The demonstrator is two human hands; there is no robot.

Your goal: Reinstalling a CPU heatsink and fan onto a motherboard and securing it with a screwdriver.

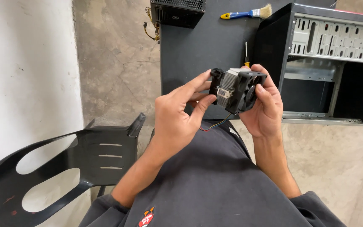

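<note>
Head view: both hands hold a cooler (237,89), a black fan fixed to a block of silver metal fins, up over the person's lap, in front of the near edge of a dark table (202,50). The left hand (177,115) pinches the left end of the cooler, its thumb and first finger closed on the black clip and the silver fins. The right hand (265,107) wraps the fan side, thumb lying across the fan's face and fingers curled behind the frame. Thin coloured wires (217,125) hang from the cooler down to the dark sweatshirt. On the table, just beyond the hands, lies a small screwdriver (246,54). Farther off lie a paintbrush (246,13) with a blue and yellow handle and a black power supply box (177,11). To the right stands an open computer case (328,63). A black plastic chair (59,168) sits near on the left, against the white wall.
</note>
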